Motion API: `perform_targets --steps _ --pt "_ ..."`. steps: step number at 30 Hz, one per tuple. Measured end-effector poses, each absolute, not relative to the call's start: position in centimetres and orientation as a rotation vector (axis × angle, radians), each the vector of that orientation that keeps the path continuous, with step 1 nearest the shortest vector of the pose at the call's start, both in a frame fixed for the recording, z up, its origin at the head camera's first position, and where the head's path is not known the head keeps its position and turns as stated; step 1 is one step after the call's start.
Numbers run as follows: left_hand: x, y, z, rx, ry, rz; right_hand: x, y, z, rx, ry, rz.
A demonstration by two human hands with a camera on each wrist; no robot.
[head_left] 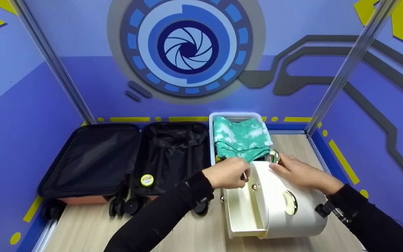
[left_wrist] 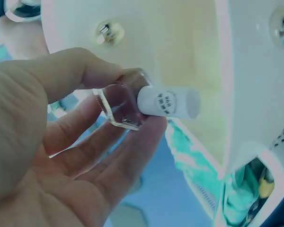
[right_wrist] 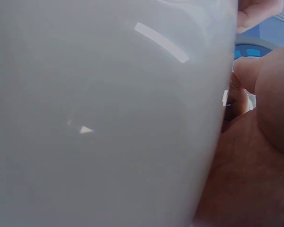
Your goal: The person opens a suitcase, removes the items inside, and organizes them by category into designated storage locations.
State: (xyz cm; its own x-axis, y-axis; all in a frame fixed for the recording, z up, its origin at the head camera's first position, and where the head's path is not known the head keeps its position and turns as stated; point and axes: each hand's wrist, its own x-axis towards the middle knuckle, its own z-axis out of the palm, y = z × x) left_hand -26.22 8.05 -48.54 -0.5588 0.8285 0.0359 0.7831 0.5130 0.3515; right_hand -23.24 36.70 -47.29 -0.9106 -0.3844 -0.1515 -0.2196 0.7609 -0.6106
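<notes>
My left hand (head_left: pixel 227 173) pinches a small nail polish bottle (left_wrist: pixel 168 101) between thumb and fingers. It is clear, angular glass with a white printed cap. The hand is above a pulled-out drawer (head_left: pixel 238 213) of a glossy white storage box (head_left: pixel 275 217) with rounded sides. At the box's far end my right hand (head_left: pixel 301 173) holds a shiny metal handle (head_left: pixel 274 156), thumb and fingers around it. The right wrist view is mostly filled by the box's white wall (right_wrist: pixel 109 142), hiding most of the grip.
An open suitcase with black lining (head_left: pixel 96 161) lies on the left. A round yellow-rimmed tin (head_left: pixel 147 180) sits in its right half. Behind the box is a white basket (head_left: pixel 211 140) holding green-and-white cloth (head_left: pixel 240 136). Metal posts (head_left: pixel 352 66) and blue walls enclose the table.
</notes>
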Motion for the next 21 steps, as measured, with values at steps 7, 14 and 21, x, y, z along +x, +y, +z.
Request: perform_targets --steps 7,14,21 --pt "-25.7 9.8 -51.1 1.406 2.566 0.328 -23.2 36.7 -47.2 -0.456 2.706 -0.86" --pt "-25.3 10.9 -53.3 1.235 2.573 0.276 -23.2 36.6 -47.4 -0.469 2.728 -0.831" --pt "-25.4 11.6 -54.7 1.147 2.588 0.227 -23.2 36.8 -47.5 -0.463 2.735 -0.827"
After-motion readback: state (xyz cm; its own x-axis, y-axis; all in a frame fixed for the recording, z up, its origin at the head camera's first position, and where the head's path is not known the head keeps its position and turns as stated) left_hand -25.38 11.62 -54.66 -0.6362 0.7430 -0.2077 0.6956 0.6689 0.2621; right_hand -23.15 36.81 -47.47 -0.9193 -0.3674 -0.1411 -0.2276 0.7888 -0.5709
